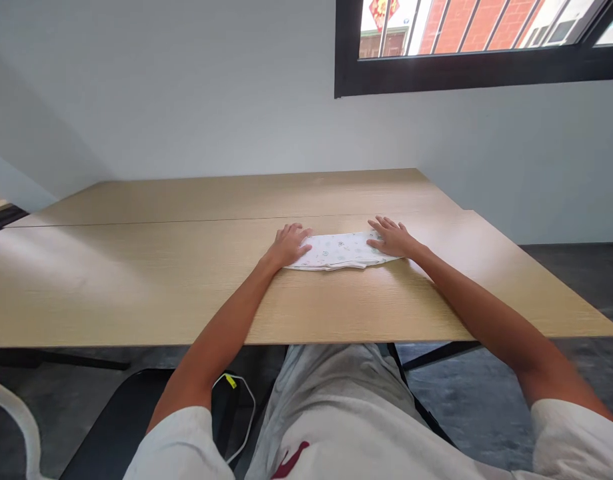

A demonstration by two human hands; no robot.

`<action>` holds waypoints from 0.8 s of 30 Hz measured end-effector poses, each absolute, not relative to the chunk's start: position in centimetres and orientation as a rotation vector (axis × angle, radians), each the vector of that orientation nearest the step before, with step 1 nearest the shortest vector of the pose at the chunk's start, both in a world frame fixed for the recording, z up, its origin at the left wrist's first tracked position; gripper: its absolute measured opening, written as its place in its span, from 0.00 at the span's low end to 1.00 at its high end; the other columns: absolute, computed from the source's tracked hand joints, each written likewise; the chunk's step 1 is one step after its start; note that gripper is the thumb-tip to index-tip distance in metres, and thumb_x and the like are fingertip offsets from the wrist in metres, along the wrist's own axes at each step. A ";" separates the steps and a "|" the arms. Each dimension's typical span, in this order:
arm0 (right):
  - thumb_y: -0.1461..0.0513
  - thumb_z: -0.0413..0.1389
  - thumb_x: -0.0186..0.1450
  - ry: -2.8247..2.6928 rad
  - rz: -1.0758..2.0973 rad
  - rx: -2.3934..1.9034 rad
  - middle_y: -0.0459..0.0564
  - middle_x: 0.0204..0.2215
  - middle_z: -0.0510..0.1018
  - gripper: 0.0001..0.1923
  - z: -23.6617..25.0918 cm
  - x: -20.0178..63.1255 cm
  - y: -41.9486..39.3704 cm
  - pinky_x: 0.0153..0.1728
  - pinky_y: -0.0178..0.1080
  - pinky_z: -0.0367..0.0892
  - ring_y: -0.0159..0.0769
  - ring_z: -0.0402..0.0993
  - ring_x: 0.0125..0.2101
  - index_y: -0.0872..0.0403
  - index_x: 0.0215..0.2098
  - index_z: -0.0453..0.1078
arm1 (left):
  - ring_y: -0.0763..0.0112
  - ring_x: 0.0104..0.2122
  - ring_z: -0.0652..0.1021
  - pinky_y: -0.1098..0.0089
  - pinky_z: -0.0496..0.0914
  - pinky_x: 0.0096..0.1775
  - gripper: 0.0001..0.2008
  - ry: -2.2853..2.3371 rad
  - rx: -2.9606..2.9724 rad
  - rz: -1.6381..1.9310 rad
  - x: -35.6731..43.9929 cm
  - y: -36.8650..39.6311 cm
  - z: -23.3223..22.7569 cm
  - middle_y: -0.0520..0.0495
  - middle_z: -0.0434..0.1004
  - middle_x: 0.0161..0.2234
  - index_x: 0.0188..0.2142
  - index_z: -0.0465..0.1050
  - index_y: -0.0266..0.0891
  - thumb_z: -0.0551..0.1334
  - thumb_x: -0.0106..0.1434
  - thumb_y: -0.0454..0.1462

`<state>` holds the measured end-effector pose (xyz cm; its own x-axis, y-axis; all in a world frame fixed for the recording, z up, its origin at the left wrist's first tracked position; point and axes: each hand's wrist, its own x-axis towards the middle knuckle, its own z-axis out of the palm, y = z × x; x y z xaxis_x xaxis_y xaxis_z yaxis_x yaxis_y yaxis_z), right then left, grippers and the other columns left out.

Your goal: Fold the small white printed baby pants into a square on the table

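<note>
A small white folded cloth [340,251] with a faint printed pattern lies flat on the light wooden table [136,287]. My left hand [289,244] rests palm down on the cloth's left end, fingers spread. My right hand [392,237] lies flat on its right end, fingers apart. Both hands press on the cloth without gripping it.
The table runs wide to left and right, with a seam across its middle and a white wall behind. A dark-framed window [479,70] sits at upper right. Below the front edge are a black chair [116,420], a white cable [246,413] and my lap.
</note>
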<state>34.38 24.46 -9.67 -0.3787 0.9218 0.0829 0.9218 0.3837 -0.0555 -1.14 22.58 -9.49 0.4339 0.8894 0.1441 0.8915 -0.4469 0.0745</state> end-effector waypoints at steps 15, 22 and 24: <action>0.58 0.57 0.69 -2.745 0.087 -1.170 0.57 0.43 0.74 0.11 -7.2 30.6 19.6 0.36 0.41 0.65 0.48 0.70 0.42 0.55 0.46 0.73 | 0.48 0.57 0.69 0.53 0.68 0.53 0.34 -2.226 -2.403 -0.007 2.0 18.3 -6.4 0.33 0.69 0.56 0.54 0.72 0.37 0.44 0.70 0.59; 0.55 0.62 0.66 -2.710 0.988 -0.412 0.52 0.36 0.74 0.15 -6.8 26.0 14.7 0.29 0.34 0.65 0.34 0.69 0.28 0.57 0.45 0.75 | 0.49 0.64 0.64 0.55 0.61 0.62 0.33 -2.080 -2.565 -0.084 -0.2 20.3 -7.9 0.34 0.62 0.64 0.63 0.63 0.33 0.51 0.69 0.55; 0.54 0.62 0.66 -2.633 1.170 -0.229 0.53 0.39 0.75 0.17 -7.0 25.0 13.5 0.30 0.33 0.67 0.34 0.70 0.30 0.58 0.46 0.74 | 0.51 0.68 0.56 0.56 0.54 0.66 0.36 -1.966 -2.697 -0.066 -0.9 21.2 -8.6 0.35 0.54 0.68 0.67 0.56 0.32 0.54 0.68 0.53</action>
<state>24.96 13.50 -6.99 -0.9561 0.2430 0.1637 0.0414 0.6651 -0.7456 -0.95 21.19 -8.59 0.3120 0.9464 -0.0831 0.9387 -0.2936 0.1810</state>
